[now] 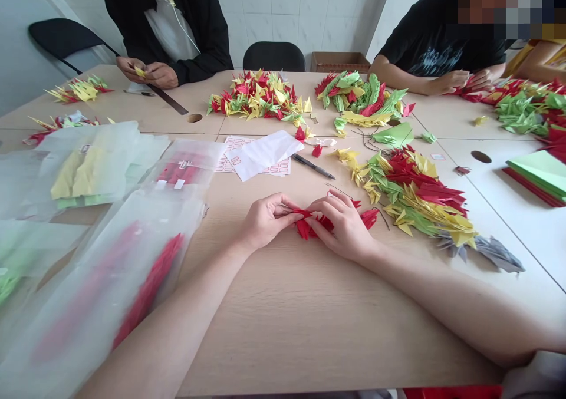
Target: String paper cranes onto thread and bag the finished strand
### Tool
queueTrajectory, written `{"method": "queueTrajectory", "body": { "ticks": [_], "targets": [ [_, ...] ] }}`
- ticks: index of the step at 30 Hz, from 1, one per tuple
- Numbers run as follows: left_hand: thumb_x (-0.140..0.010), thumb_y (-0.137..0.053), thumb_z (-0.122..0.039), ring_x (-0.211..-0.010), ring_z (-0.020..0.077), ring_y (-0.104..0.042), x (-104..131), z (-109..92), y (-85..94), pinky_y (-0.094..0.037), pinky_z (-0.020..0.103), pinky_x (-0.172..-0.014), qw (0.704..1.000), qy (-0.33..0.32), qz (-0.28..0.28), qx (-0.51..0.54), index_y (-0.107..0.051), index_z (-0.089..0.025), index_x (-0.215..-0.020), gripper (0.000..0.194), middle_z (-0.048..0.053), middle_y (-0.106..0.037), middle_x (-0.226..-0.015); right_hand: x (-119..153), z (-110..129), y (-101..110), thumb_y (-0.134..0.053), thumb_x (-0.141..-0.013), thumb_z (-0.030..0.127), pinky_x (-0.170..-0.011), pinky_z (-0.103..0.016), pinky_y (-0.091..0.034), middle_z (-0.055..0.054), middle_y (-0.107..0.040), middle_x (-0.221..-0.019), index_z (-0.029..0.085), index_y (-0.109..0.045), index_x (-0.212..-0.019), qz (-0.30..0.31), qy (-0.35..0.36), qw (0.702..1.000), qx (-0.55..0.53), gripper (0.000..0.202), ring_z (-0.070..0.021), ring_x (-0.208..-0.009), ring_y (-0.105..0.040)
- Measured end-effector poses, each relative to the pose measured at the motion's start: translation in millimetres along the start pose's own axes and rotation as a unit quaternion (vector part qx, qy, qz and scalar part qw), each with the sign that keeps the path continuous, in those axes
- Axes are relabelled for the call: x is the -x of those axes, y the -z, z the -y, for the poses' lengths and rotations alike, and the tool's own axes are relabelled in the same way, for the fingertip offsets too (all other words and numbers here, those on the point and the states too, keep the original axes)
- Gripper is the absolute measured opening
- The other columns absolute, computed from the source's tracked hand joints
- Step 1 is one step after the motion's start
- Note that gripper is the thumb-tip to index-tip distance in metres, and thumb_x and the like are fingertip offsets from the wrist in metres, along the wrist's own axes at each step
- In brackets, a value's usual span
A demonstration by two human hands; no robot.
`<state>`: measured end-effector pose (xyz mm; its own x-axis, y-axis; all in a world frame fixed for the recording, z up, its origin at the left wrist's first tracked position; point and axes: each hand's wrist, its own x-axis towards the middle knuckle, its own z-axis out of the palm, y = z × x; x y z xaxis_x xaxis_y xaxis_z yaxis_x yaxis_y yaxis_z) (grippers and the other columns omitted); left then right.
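Both of my hands meet over the table [283,316], around several small folded red paper pieces [304,228]. My left hand [270,216] pinches the left end of the red paper between thumb and fingertips. Bent over the same red pieces, my right hand [342,225] grips them from the right, its fingers hiding part of them. More red paper [368,218] shows just beyond the right fingers, with a thin dark string beside it. A long pile of folded red, yellow, green and grey paper [420,195] lies to the right.
Clear plastic bags with folded paper [106,275] cover the left side. Behind my hands are a black pen [313,167], a white paper slip [265,152] and colourful piles [260,95]. Green sheets [537,172] lie at right. People sit across, their hands on folded paper.
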<state>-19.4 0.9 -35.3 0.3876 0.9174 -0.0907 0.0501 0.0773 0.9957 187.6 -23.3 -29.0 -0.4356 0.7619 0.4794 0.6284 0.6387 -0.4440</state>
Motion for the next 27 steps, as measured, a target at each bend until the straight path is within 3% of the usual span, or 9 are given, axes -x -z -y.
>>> {"method": "queueTrajectory", "body": {
  "ticks": [3, 5, 10, 18, 22, 25, 27],
  "targets": [
    [-0.072, -0.081, -0.041, -0.077, 0.0205, -0.073, -3, 0, 1.4, -0.061, 0.035, -0.078, 1.0, 0.022, -0.014, 0.006, -0.067, -0.013, -0.083, 0.033, 0.006, -0.076, -0.077, -4, -5, -6, -0.05, -0.094, 0.019, -0.091, -0.04, -0.048, -0.003, -0.068, -0.087, 0.022, -0.059, -0.092, 0.007, -0.032, 0.998, -0.056, 0.009, -0.019, -0.081, -0.063],
    [-0.073, -0.08, -0.042, -0.082, 0.0206, -0.073, -5, -1, 2.7, -0.061, 0.036, -0.081, 0.999, 0.026, -0.021, 0.018, -0.071, -0.013, -0.087, 0.034, 0.007, -0.077, -0.085, -7, -7, -8, -0.049, -0.095, 0.019, -0.078, -0.034, -0.05, -0.004, -0.067, -0.087, 0.021, -0.059, -0.091, 0.0, -0.053, 0.994, -0.091, 0.01, -0.0185, -0.079, -0.062],
    [-0.078, -0.075, -0.043, -0.087, 0.0202, -0.072, -6, -2, 4.3, -0.06, 0.036, -0.086, 0.999, 0.016, -0.034, 0.035, -0.073, -0.012, -0.097, 0.037, 0.009, -0.076, -0.099, -18, -4, -6, -0.052, -0.095, 0.024, -0.081, -0.032, -0.051, -0.006, -0.067, -0.096, 0.02, -0.06, -0.098, -0.031, -0.085, 0.99, -0.106, 0.009, -0.0188, -0.088, -0.064],
    [-0.078, -0.072, -0.047, -0.077, 0.0202, -0.071, -3, -5, 7.2, -0.059, 0.031, -0.074, 0.997, -0.031, -0.045, -0.058, -0.07, -0.015, -0.083, 0.032, 0.006, -0.073, -0.081, -31, 8, -16, -0.051, -0.094, 0.025, -0.061, -0.025, -0.049, -0.001, -0.07, -0.08, 0.021, -0.055, -0.087, 0.045, -0.143, 0.978, -0.144, 0.009, -0.0143, -0.068, -0.066],
    [-0.081, -0.069, -0.043, -0.072, 0.0192, -0.07, -2, -6, 8.5, -0.058, 0.029, -0.071, 0.994, -0.047, -0.034, -0.092, -0.069, -0.016, -0.08, 0.027, 0.004, -0.072, -0.077, -33, -2, -16, -0.048, -0.095, 0.021, -0.08, -0.033, -0.049, 0.0, -0.068, -0.076, 0.021, -0.056, -0.084, 0.062, -0.087, 0.987, -0.123, 0.014, -0.0148, -0.069, -0.063],
    [-0.082, -0.068, -0.042, -0.072, 0.0193, -0.07, -1, -6, 8.5, -0.057, 0.029, -0.071, 0.995, -0.042, -0.032, -0.086, -0.068, -0.016, -0.081, 0.027, 0.004, -0.072, -0.076, -30, -12, -13, -0.042, -0.098, 0.018, -0.101, -0.04, -0.04, 0.001, -0.067, -0.079, 0.021, -0.059, -0.089, 0.065, -0.04, 0.992, -0.096, 0.02, -0.0146, -0.075, -0.061],
    [-0.082, -0.068, -0.043, -0.071, 0.0189, -0.07, -1, -5, 8.6, -0.057, 0.029, -0.069, 0.995, -0.039, -0.042, -0.082, -0.068, -0.016, -0.081, 0.027, 0.004, -0.072, -0.075, -28, -14, -11, -0.039, -0.099, 0.019, -0.103, -0.042, -0.037, 0.002, -0.067, -0.079, 0.021, -0.06, -0.089, 0.065, -0.038, 0.993, -0.092, 0.023, -0.0149, -0.076, -0.061]
  ]
}}
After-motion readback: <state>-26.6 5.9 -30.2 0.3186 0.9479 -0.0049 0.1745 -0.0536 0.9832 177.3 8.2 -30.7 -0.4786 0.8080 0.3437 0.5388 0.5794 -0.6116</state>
